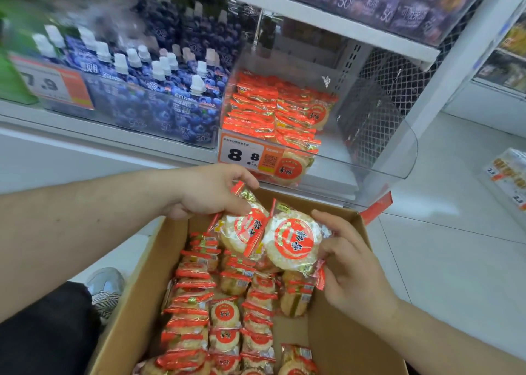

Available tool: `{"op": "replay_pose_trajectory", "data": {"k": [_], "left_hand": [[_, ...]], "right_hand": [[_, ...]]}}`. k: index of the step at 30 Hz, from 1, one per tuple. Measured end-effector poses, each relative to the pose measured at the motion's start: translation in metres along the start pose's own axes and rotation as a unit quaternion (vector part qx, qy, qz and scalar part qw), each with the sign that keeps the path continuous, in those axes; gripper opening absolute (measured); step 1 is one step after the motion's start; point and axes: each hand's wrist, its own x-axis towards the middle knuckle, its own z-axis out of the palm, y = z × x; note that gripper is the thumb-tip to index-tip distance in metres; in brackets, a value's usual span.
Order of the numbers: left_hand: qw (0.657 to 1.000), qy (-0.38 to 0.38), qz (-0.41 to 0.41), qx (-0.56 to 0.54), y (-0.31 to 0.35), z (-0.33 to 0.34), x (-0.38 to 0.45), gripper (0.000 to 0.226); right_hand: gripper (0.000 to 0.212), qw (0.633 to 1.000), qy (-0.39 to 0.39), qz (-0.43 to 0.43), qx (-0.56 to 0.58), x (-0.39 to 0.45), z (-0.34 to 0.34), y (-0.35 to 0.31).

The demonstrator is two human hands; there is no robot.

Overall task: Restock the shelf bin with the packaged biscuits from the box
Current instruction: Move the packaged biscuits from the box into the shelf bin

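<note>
Two biscuit packs are up over the box (136,297), one pinched in my left hand (209,193), one in my right hand (351,263). Slippery wrappers could slide out before the shelf bin (381,152), spilling back down.

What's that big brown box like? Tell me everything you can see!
The box is plain brown cardboard, open on top, below the shelf bin. Red tape hangs off its far right corner. Rows of biscuit packs stand inside, mostly on its left; bare floor shows on the right. Both hands hold packs above it.
</note>
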Motion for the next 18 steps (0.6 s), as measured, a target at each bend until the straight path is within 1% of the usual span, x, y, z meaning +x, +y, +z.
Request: {"op": "replay_pose_trajectory", "data": {"k": [2, 5, 6, 8, 9, 11, 12, 13, 14, 16, 18], "left_hand": [[1.000, -0.008, 0.002, -0.025, 0.005, 0.006, -0.002, 0.034], [0.995, -0.020, -0.001, -0.099, 0.012, 0.014, -0.002, 0.015], [0.991, -0.026, -0.009, -0.134, 0.015, 0.017, -0.002, 0.009], [0.983, -0.028, -0.026, -0.178, 0.020, 0.025, 0.000, 0.017], [0.983, -0.030, -0.024, -0.180, 0.023, 0.028, 0.001, 0.020], [0.984, -0.044, 0.000, -0.171, 0.028, 0.034, 0.002, 0.019], [0.986, -0.048, 0.010, -0.161, 0.029, 0.035, 0.001, 0.022], [0.989, -0.045, 0.017, -0.142, 0.029, 0.035, 0.001, 0.030], [0.993, -0.033, 0.023, -0.107, 0.029, 0.034, 0.001, 0.037], [0.999, 0.000, 0.049, 0.011, 0.031, 0.033, 0.002, 0.044], [0.990, 0.010, 0.082, 0.112, 0.034, 0.034, 0.000, 0.044]], "right_hand": [[0.033, 1.000, 0.014, -0.003, 0.006, 0.001, 0.002, 0.000], [0.039, 1.000, 0.019, 0.010, 0.000, 0.002, 0.005, 0.000], [0.034, 1.000, 0.021, 0.013, -0.011, 0.003, 0.006, -0.001], [0.019, 0.999, 0.026, 0.015, -0.041, 0.008, 0.008, -0.006], [0.016, 0.998, 0.023, 0.018, -0.054, 0.011, 0.009, -0.010], [0.018, 0.996, 0.010, 0.028, -0.079, 0.016, 0.010, -0.016], [0.021, 0.996, 0.001, 0.034, -0.087, 0.017, 0.009, -0.018], [0.023, 0.995, -0.005, 0.044, -0.094, 0.018, 0.008, -0.022], [0.023, 0.993, -0.005, 0.058, -0.098, 0.019, 0.006, -0.024], [0.024, 0.990, 0.000, 0.110, -0.090, 0.023, -0.001, -0.027], [0.029, 0.981, -0.005, 0.191, -0.029, 0.033, -0.008, -0.032]]}}
